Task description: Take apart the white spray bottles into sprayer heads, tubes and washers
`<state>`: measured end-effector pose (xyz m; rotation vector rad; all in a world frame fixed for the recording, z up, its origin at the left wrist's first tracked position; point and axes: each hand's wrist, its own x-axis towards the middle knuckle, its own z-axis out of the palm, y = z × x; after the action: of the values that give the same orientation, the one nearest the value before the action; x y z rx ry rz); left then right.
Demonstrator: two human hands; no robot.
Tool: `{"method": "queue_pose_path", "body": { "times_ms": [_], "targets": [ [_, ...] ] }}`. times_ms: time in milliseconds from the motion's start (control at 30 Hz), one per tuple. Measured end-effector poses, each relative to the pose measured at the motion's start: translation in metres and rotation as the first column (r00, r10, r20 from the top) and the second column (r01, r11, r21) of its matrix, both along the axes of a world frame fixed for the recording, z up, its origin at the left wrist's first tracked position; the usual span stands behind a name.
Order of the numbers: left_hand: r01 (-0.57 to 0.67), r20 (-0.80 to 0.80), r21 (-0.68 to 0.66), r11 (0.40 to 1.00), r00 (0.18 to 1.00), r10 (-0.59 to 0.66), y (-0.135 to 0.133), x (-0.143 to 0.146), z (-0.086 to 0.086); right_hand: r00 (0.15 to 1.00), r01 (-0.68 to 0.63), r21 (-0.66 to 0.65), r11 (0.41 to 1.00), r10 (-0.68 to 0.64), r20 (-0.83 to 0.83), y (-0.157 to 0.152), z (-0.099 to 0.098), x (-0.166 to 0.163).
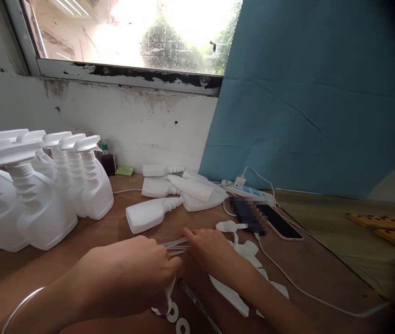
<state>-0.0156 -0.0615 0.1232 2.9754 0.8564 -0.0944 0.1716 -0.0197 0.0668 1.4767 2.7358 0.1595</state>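
Observation:
A bundle of thin, pale plastic tubes [176, 246] runs between my hands, low in the middle of the view. My left hand [131, 264] is closed around one end of it, the back of the hand toward me. At the other end, my right hand [209, 246] has its fingers closed on the tube tips. Something white [165, 299] shows below my left hand, mostly hidden by it. White ring washers [182, 325] and a clear stick-like item [197, 304] lie beneath. White spray heads [248, 253] lie under and beside my right forearm.
Assembled white spray bottles [44, 208] stand at the left. Several white bottles without heads [152, 213] lie at the back. A power strip [249, 190], a phone [281, 222] and a white cable [294, 283] are on the right. A green box [125, 170] sits by the wall.

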Motion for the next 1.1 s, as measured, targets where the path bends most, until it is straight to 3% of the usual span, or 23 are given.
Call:
{"method": "queue_pose_path", "body": {
  "times_ms": [167,267,433,567,733,833,933,1000,1100],
  "targets": [
    [-0.093,-0.040,-0.068,0.993,0.995,0.091,0.004,-0.002,0.006,0.999,0.016,-0.011,1.000,-0.016,0.049,-0.008,0.005,0.001],
    [-0.126,-0.065,-0.079,0.989,0.990,0.121,0.006,-0.001,0.011,0.994,-0.079,-0.156,0.985,0.089,0.058,-0.016,0.007,0.000],
    [-0.139,-0.087,-0.093,0.986,0.988,0.131,0.017,0.003,0.013,0.972,-0.201,-0.418,0.886,0.233,0.026,-0.022,-0.001,-0.005],
    [-0.120,-0.050,-0.181,0.976,0.992,0.113,0.035,0.003,0.003,0.970,-0.179,-0.413,0.893,0.230,0.077,-0.021,-0.008,-0.006],
    [-0.142,0.021,-0.333,0.932,0.987,0.158,0.048,-0.010,-0.020,0.961,-0.215,-0.414,0.884,0.267,0.070,-0.018,-0.007,-0.002],
    [-0.153,0.113,-0.410,0.899,0.970,0.217,0.046,-0.017,-0.030,0.962,-0.227,-0.390,0.892,0.269,0.056,-0.018,0.003,0.004],
    [-0.047,0.273,-0.507,0.861,0.938,0.212,0.041,-0.017,-0.040,0.981,-0.178,-0.372,0.911,0.193,0.002,-0.022,0.025,0.014],
    [0.026,0.374,-0.556,0.831,0.900,0.223,0.037,-0.013,-0.049,0.988,-0.150,-0.337,0.929,0.125,-0.096,-0.028,0.043,0.022],
    [0.023,0.436,-0.609,0.793,0.845,0.311,0.029,-0.004,-0.066,0.962,-0.137,-0.291,0.947,0.058,-0.266,-0.039,0.067,0.033]
  ]
}}
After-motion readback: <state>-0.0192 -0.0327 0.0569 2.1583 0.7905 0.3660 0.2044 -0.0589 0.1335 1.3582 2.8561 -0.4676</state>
